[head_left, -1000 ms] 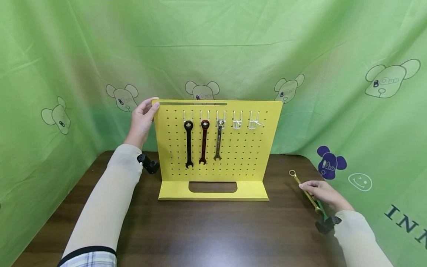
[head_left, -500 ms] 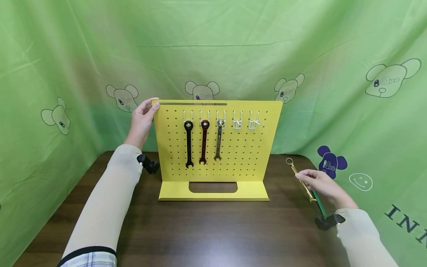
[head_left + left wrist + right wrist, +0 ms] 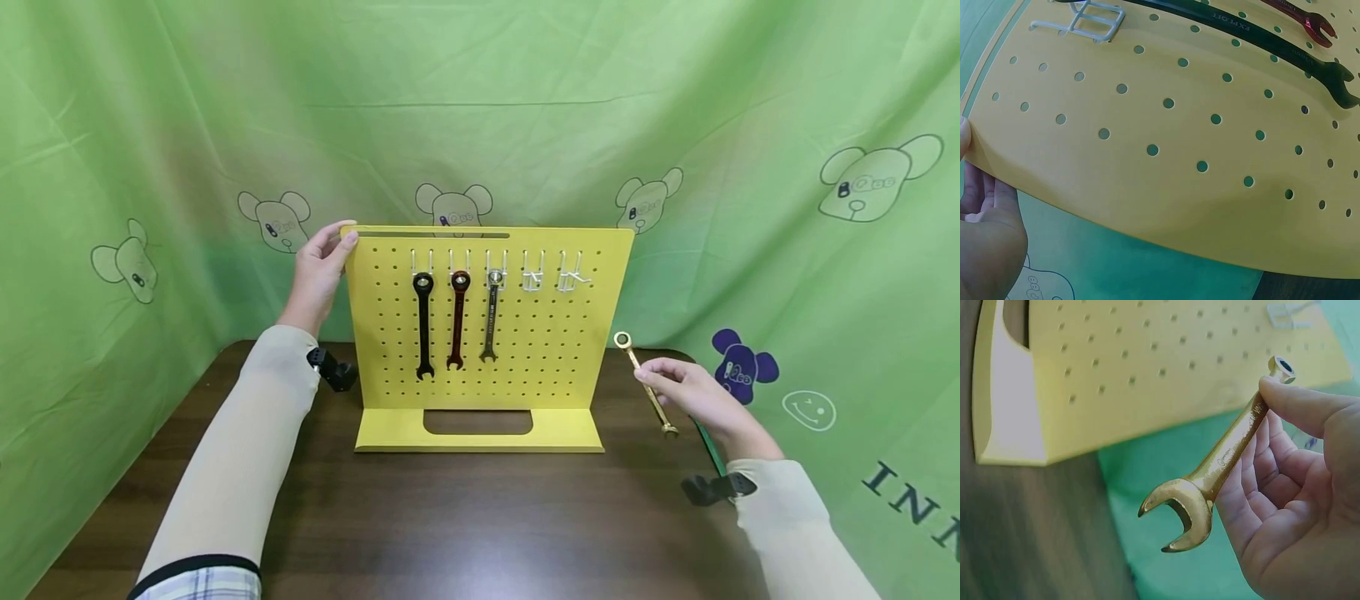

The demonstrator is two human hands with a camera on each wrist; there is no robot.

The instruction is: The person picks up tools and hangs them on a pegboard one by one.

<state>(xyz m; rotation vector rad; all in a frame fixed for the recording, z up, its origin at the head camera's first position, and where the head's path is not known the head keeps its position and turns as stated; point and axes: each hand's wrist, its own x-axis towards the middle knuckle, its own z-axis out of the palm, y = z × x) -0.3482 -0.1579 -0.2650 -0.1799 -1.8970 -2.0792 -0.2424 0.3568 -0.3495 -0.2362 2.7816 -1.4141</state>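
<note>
Three wrenches (image 3: 457, 321) already hang on the yellow pegboard (image 3: 555, 350), and two hooks (image 3: 551, 277) to their right are bare. The right hand (image 3: 693, 396) pinches a gold wrench (image 3: 643, 382) by its shaft, lifted off the desk (image 3: 465, 517) just right of the board, not yet hung. The left hand (image 3: 318, 267) grips the board's top left corner. By the look of it, roughly the fourth of five remains.

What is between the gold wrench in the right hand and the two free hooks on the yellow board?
Nothing: in the head view only bare pegboard separates the gold wrench from the empty hooks.
</note>
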